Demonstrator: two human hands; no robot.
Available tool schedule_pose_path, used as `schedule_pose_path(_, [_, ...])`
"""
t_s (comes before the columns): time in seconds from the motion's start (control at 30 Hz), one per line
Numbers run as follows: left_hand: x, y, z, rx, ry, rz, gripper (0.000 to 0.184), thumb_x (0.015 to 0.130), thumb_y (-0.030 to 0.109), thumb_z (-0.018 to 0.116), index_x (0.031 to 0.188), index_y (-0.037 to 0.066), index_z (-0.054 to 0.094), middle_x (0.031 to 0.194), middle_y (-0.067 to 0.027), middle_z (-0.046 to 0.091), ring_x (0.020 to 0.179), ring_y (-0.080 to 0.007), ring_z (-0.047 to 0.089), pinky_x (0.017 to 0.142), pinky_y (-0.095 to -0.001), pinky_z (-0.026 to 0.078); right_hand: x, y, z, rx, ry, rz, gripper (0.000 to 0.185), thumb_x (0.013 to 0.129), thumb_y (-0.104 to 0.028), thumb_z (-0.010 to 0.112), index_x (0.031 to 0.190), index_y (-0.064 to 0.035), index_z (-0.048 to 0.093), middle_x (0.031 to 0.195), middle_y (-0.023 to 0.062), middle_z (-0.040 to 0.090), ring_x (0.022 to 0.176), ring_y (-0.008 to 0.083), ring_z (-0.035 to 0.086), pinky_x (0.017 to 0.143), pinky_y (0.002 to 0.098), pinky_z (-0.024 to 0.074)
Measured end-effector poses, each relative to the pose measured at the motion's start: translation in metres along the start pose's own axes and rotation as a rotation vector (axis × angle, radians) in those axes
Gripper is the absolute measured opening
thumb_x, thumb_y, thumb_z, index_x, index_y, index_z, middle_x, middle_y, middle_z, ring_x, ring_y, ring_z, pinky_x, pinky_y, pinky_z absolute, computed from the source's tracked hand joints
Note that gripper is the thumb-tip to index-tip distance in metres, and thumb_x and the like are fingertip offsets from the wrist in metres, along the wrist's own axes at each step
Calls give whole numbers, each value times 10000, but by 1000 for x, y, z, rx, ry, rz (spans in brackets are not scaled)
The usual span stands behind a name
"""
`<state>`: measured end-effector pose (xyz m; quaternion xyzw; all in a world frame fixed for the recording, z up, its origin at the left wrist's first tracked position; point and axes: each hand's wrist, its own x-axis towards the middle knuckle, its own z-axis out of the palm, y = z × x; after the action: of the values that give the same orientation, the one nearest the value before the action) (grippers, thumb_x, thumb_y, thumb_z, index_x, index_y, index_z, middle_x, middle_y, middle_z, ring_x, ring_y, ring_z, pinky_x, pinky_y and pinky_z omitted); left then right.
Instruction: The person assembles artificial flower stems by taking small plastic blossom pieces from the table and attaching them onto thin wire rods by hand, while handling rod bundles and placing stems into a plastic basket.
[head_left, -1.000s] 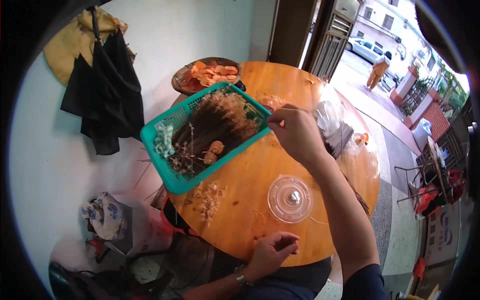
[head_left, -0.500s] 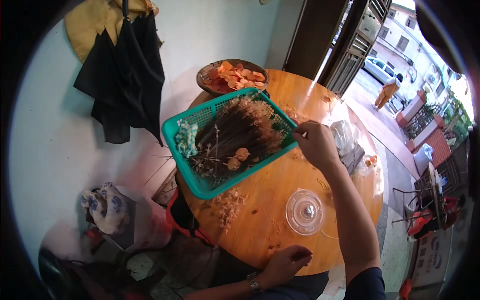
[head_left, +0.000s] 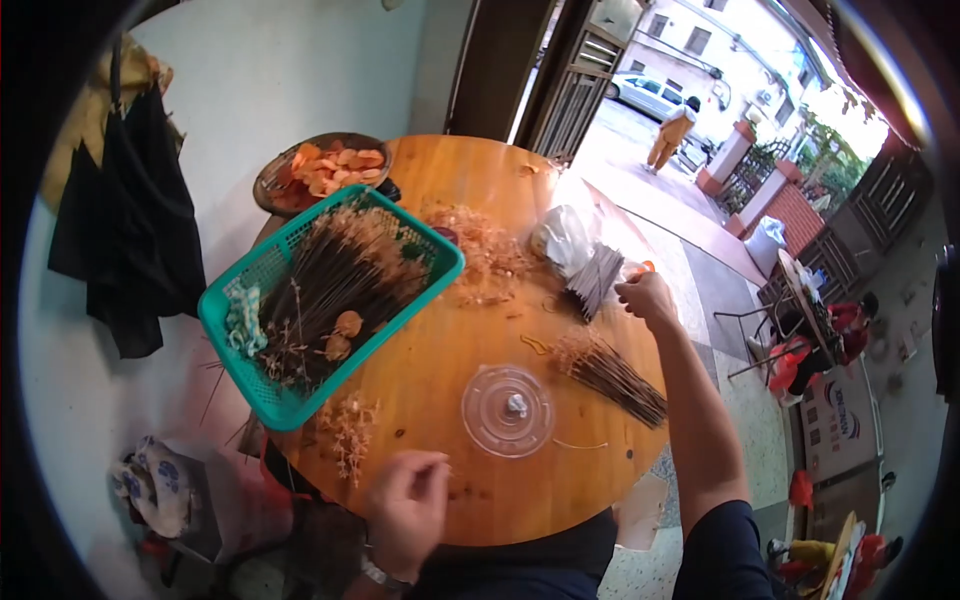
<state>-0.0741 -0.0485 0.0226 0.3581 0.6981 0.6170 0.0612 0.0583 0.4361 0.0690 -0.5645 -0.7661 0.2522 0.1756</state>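
My right hand [head_left: 647, 298] reaches over the table's right side, its fingers curled beside a small orange item [head_left: 646, 267] and a bundle of grey sticks [head_left: 596, 282]. What its fingertips hold, if anything, is hidden. Below it lies a bundle of dried stems [head_left: 612, 378] with pale brown tops. My left hand [head_left: 410, 500] hovers at the near table edge, fingers curled in and slightly blurred; I cannot make out anything in it. A green plastic basket [head_left: 345, 372] full of dried stems sits tilted at the left. A clear round plastic lid [head_left: 507, 412] lies between the hands.
A woven bowl [head_left: 268, 190] of orange discs stands behind the basket. Loose dried sprigs [head_left: 480, 250] cover part of the round wooden table [head_left: 430, 165], near a clear plastic bag [head_left: 563, 240]. A black umbrella [head_left: 145, 220] hangs at left. Outside, a person [head_left: 672, 135] walks.
My right hand has let go of the green basket's rim and moved to the grey sticks. My left hand has lifted and come nearer. The view has turned right, uncovering the dried bundle.
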Motion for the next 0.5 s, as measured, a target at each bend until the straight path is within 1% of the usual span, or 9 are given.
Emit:
schedule_pose_path(0.03, [10, -9, -7, 76, 51, 30, 125, 917, -20, 747, 1039, -6, 724, 969, -129, 718, 751, -225, 702, 686, -341, 575, 1, -3, 3, -9, 0, 20, 242, 886, -239, 787, 791, -22, 738, 701, 65, 737, 552, 140, 675, 497, 301, 524])
schedule_pose_path(0.07, [17, -18, -13, 183, 59, 39, 168, 915, -20, 745, 1080, -4, 720, 1021, -137, 711, 771, -231, 699, 700, -344, 575, 8, -3, 8, -15, -4, 47, 210, 873, -212, 806, 927, -35, 708, 698, 71, 730, 541, 155, 674, 489, 314, 534])
schedule_pose_path(0.1, [25, -26, -19, 292, 68, 47, 210, 912, -20, 743, 1120, -3, 716, 1072, -145, 704, 790, -236, 697, 715, -348, 576, 20, -2, 16, -21, -11, 73, 286, 860, -185, 825, 1063, -48, 678, 695, 76, 723, 529, 171, 674, 480, 327, 545])
schedule_pose_path(0.2, [32, -29, -18, 472, 141, 107, 369, 901, -34, 744, 1262, -9, 678, 1218, -156, 651, 784, -216, 660, 722, -337, 558, 30, 1, 29, -9, -6, 110, 715, 840, -131, 830, 1427, -82, 425, 780, 113, 728, 618, 222, 721, 532, 357, 593])
schedule_pose_path(0.23, [32, -28, -16, 503, 173, 132, 427, 896, -41, 746, 1313, -13, 660, 1265, -158, 628, 771, -203, 643, 718, -330, 549, 39, 6, 38, -20, 3, 115, 736, 842, -134, 825, 1445, -84, 406, 815, 124, 735, 651, 232, 733, 546, 359, 598])
schedule_pose_path(0.3, [23, -24, -12, 453, 133, 142, 503, 891, -30, 753, 1377, 3, 626, 1307, -156, 604, 786, -200, 643, 745, -334, 548, 50, 17, 50, -19, 95, 120, 412, 841, -151, 852, 1093, 24, 576, 760, 148, 733, 599, 231, 720, 483, 343, 573])
schedule_pose_path(0.33, [16, -22, -9, 428, 113, 145, 542, 889, -25, 757, 1409, 11, 609, 1329, -155, 593, 794, -198, 642, 758, -337, 548, 49, 15, 53, -18, 141, 122, 322, 841, -159, 865, 917, 78, 661, 732, 160, 732, 573, 230, 714, 452, 335, 560])
schedule_pose_path(0.37, [9, -24, -5, 376, 91, 134, 498, 875, -18, 774, 1357, 6, 647, 1308, -146, 601, 772, -177, 632, 706, -315, 543, 51, 12, 51, -38, 134, 154, 323, 833, -160, 868, 901, 80, 662, 743, 163, 735, 580, 235, 719, 460, 343, 568])
schedule_pose_path(0.5, [-4, -29, 4, 303, -1, 37, 372, 829, 27, 815, 1191, 26, 729, 1182, -108, 659, 706, -205, 641, 730, -348, 553, 57, 9, 54, -104, 197, 145, 308, 803, -147, 876, 830, 79, 668, 749, 175, 735, 616, 253, 741, 493, 365, 599])
